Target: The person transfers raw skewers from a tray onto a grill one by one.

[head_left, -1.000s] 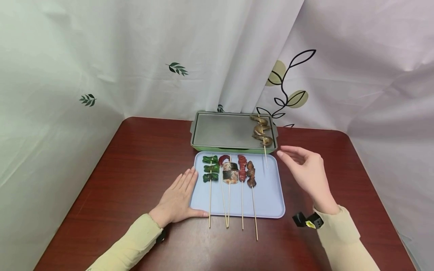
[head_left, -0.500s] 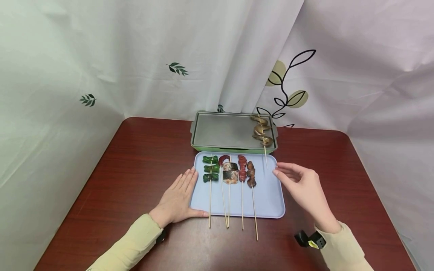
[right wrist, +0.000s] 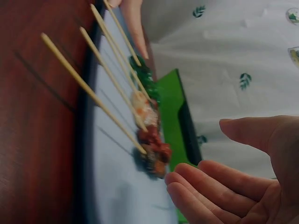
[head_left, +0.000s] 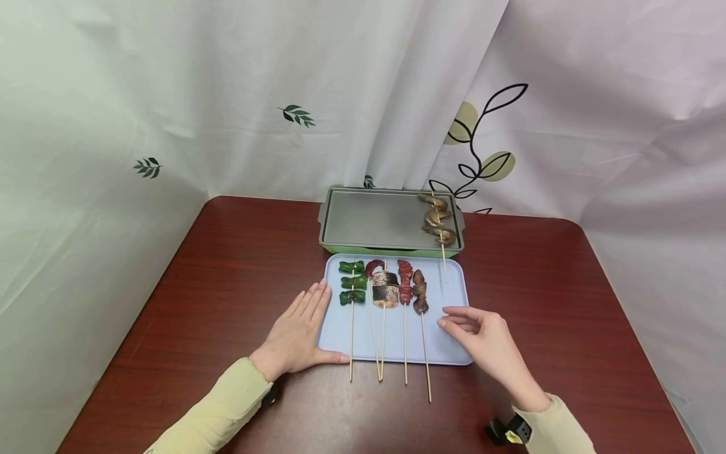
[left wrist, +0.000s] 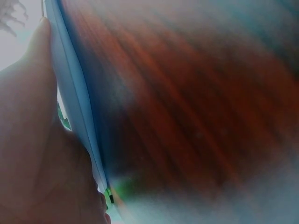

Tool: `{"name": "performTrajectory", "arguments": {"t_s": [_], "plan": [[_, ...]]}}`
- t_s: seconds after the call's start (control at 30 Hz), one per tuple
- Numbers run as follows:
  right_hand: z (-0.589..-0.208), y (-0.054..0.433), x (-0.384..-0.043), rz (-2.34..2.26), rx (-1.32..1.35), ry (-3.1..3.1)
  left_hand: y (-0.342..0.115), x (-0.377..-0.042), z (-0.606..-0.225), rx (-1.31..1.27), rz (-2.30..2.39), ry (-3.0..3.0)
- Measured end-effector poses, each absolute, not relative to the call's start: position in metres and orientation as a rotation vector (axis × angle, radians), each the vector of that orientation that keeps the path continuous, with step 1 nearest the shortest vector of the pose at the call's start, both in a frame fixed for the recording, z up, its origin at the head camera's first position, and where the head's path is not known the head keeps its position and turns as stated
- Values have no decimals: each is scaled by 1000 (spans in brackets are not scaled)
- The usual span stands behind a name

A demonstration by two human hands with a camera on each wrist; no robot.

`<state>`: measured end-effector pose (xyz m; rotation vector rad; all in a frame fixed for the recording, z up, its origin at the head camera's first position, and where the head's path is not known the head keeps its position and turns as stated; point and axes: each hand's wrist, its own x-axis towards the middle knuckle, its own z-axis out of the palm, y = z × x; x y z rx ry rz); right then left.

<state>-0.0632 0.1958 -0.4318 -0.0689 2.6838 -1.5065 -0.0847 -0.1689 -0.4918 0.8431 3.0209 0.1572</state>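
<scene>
My left hand (head_left: pixel 295 334) lies spread along the left edge of a pale blue tray (head_left: pixel 334 337), its thumb at the front edge. Over the tray's right side hovers my right hand (head_left: pixel 488 343), thumb and fingers apart with nothing between them. Nearest to it is a skewer of brown chunks (head_left: pixel 420 296). Beside that lie a red meat skewer (head_left: pixel 405 284), a skewer of dark-skinned pale slices (head_left: pixel 386 293), one with a dark red curled piece (head_left: pixel 374 267) and a green pepper skewer (head_left: pixel 353 282). Their bare sticks project past the front edge, also seen in the right wrist view.
Behind the tray stands a grey griddle (head_left: pixel 374 217) with a green base. On its right end lies a skewer of brown curved pieces (head_left: pixel 435 219), its stick reaching over the tray. A patterned white curtain (head_left: pixel 255 94) closes off the back of the reddish-brown table (head_left: pixel 227 265).
My right hand has come down from beside the griddle's right corner toward the front and left, over the tray's right side. The left hand and the skewers have stayed where they were.
</scene>
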Motion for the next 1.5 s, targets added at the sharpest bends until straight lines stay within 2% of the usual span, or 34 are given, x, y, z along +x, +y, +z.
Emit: {"name": "performTrajectory", "arguments": {"t_s": [0.37, 1.5], "plan": [[-451, 185, -55, -1446, 56, 2586, -169, -85, -491, 839, 159, 3017], [-465, 180, -54, -1479, -66, 2449, -168, -85, -491, 830, 161, 3014]]}}
